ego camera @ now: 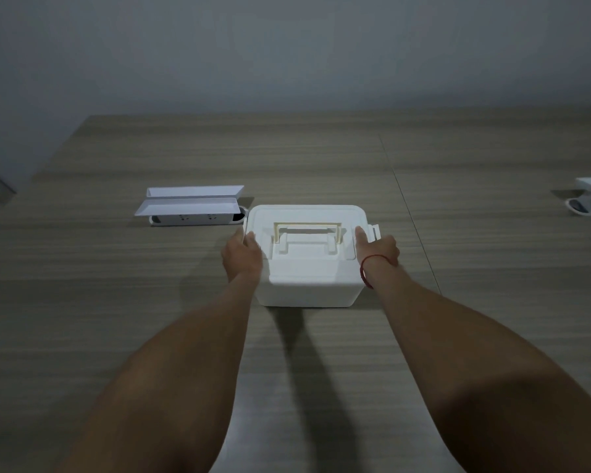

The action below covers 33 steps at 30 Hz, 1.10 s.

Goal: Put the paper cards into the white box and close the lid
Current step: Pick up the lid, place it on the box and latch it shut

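Bare forearms reach; left hand (243, 252) and right hand (377, 247) clasp lidded white rigid plastic box (307, 268) at side latches. Likely light, smooth; grip sides.

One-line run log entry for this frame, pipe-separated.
white box: lid on | left hand: at left latch | right hand: at right latch | paper cards: not visible

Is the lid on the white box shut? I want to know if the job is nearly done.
The lid sits flat on the box. The right-side latch sticks out, so whether it is locked cannot be told.
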### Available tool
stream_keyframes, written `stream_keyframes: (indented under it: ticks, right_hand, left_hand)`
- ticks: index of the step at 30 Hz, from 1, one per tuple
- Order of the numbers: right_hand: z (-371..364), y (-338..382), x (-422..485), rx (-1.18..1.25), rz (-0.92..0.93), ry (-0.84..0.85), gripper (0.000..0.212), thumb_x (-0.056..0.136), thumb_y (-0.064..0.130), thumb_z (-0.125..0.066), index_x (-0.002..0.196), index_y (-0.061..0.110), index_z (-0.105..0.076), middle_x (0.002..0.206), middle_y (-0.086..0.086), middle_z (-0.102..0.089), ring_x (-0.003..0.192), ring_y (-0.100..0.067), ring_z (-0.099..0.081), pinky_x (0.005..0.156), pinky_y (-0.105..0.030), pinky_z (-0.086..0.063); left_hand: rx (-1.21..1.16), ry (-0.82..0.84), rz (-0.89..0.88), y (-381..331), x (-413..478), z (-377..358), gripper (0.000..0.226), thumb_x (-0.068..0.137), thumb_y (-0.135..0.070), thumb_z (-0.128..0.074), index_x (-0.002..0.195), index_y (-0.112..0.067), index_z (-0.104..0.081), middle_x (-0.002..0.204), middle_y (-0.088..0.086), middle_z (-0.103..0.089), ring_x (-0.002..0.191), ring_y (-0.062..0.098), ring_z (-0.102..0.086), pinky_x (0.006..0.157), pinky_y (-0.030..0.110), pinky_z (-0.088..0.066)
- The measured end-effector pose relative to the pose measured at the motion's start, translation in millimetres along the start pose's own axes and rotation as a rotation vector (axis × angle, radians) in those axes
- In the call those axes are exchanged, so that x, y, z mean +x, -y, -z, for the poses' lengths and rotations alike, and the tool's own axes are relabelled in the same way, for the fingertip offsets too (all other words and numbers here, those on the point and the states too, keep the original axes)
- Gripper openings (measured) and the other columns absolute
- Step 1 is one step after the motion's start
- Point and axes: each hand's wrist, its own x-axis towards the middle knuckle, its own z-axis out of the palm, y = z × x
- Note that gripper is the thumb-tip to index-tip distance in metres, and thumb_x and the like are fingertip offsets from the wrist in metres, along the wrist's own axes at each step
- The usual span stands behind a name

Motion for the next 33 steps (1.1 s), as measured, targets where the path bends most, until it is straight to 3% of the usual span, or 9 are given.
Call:
stream_keyframes:
  ticks: [11, 14, 17, 20, 22, 24, 27, 30, 33]
  right_hand:
    - [-4.0, 6.8, -6.3, -0.282, 0.196, -0.131, 0.038, 0.099, 0.03, -0.047, 0.118, 0.001, -0.062, 0.124, -0.021, -0.063, 0.116, -0.037, -0.06, 0.091, -0.039, -0.049]
    - [-0.9, 10.0, -4.4, -0.239, 0.164, -0.109, 0.036, 0.098, 0.028, -0.051, 0.121, 0.003, -0.061, 0.128, -0.019, -0.062, 0.118, -0.037, -0.058, 0.093, -0.039, -0.048]
    - [-1.5, 12.5, -5.7, -0.156, 0.112, -0.045, 0.052, 0.094, 0.045, -0.05, 0.127, 0.005, -0.056, 0.133, -0.016, -0.058, 0.122, -0.036, -0.056, 0.1, -0.04, -0.043]
    - [-13.6, 17.5, -11.1, -0.162, 0.082, 0.008, 0.088, 0.076, 0.075, -0.046, 0.13, 0.006, -0.051, 0.134, -0.014, -0.056, 0.126, -0.034, -0.051, 0.108, -0.045, -0.035]
    - [-19.6, 17.4, -12.5, -0.21, 0.075, 0.022, 0.102, 0.066, 0.082, -0.049, 0.134, 0.006, -0.043, 0.139, -0.013, -0.05, 0.131, -0.033, -0.045, 0.112, -0.048, -0.03]
    - [-21.4, 15.1, -12.5, -0.226, 0.083, 0.039, 0.103, 0.065, 0.08, -0.054, 0.137, 0.007, -0.039, 0.141, -0.013, -0.046, 0.133, -0.033, -0.042, 0.112, -0.049, -0.029]
    - [-16.9, 12.0, -13.8, -0.186, 0.106, 0.075, 0.095, 0.072, 0.069, -0.058, 0.14, 0.007, -0.035, 0.145, -0.013, -0.042, 0.134, -0.033, -0.04, 0.111, -0.048, -0.032]
    - [-10.8, -2.6, -14.8, -0.265, 0.217, 0.12, 0.091, 0.082, 0.053, -0.059, 0.149, 0.006, -0.02, 0.154, -0.014, -0.03, 0.14, -0.034, -0.032, 0.113, -0.048, -0.03]
    - [-7.1, -19.5, -15.3, -0.376, 0.349, 0.142, 0.089, 0.091, 0.048, -0.051, 0.153, 0.003, -0.005, 0.16, -0.014, -0.013, 0.145, -0.033, -0.021, 0.116, -0.045, -0.024]
  left_hand:
    - [0.076, -0.049, -0.051, -2.8, -4.6, -1.5, 0.03, 0.098, -0.017, -0.044, 0.107, 0.004, -0.063, 0.107, 0.026, -0.067, 0.102, 0.039, -0.061, 0.083, 0.039, -0.046]
    - [0.014, -0.046, 0.041, -8.5, -3.9, 1.6, 0.029, 0.095, -0.017, -0.047, 0.101, 0.006, -0.065, 0.106, 0.026, -0.067, 0.1, 0.039, -0.062, 0.08, 0.038, -0.047]
    - [-0.101, -0.006, 0.288, -24.5, 0.8, 3.7, 0.041, 0.094, -0.029, -0.05, 0.113, 0.005, -0.062, 0.121, 0.023, -0.064, 0.109, 0.038, -0.062, 0.087, 0.038, -0.051]
    - [-0.112, 0.081, 0.439, -37.4, 1.9, 0.5, 0.083, 0.086, -0.067, -0.042, 0.133, 0.001, -0.048, 0.134, 0.019, -0.054, 0.12, 0.037, -0.054, 0.1, 0.045, -0.046]
    - [-0.02, 0.129, 0.412, -37.8, -1.1, -4.2, 0.101, 0.071, -0.08, -0.045, 0.135, -0.002, -0.046, 0.136, 0.017, -0.052, 0.123, 0.035, -0.051, 0.103, 0.048, -0.043]
    - [0.035, 0.132, 0.369, -33.5, -1.6, -7.2, 0.103, 0.066, -0.079, -0.054, 0.135, -0.002, -0.045, 0.138, 0.016, -0.051, 0.127, 0.034, -0.047, 0.105, 0.049, -0.041]
    - [0.067, 0.147, 0.315, -30.1, -4.0, -3.7, 0.094, 0.071, -0.068, -0.057, 0.136, -0.002, -0.044, 0.139, 0.016, -0.05, 0.13, 0.034, -0.046, 0.107, 0.046, -0.039]
    - [0.16, 0.199, 0.138, -14.5, -15.7, 3.6, 0.084, 0.077, -0.056, -0.06, 0.138, -0.001, -0.038, 0.139, 0.018, -0.047, 0.129, 0.036, -0.045, 0.103, 0.046, -0.043]
    - [0.255, 0.169, -0.025, 5.5, -26.5, 4.5, 0.076, 0.086, -0.049, -0.053, 0.141, -0.001, -0.031, 0.141, 0.019, -0.044, 0.129, 0.036, -0.044, 0.101, 0.048, -0.044]
